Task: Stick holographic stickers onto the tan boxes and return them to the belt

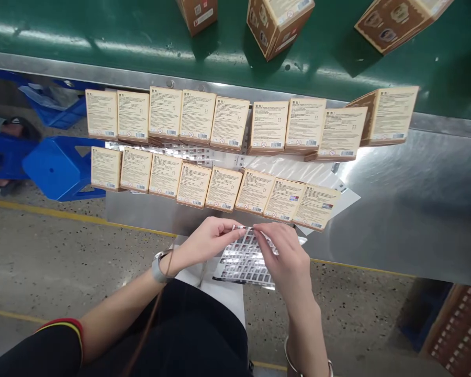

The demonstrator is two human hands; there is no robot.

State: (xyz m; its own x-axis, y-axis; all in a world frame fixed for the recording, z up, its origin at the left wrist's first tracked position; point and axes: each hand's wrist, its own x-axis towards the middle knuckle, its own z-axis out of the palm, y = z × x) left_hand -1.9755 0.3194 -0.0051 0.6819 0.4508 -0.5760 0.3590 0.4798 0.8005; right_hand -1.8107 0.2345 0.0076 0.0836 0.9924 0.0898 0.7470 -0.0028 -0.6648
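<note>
Pinching that sticker sheet (245, 259) with left hand (208, 242) and right hand (286, 259), one clumsy peel probably tears a label.

Steel bench (416, 209) beyond both hands. Two rows of cream cartons (215, 157) lying on it just past fingertips, far row (227, 123) along rim, near row (220, 187) closest. Clear sticker sheets (290, 170) under and between rows. Green conveyor belt (102, 36) farther off, brown boxes (277, 23) on it.
</note>
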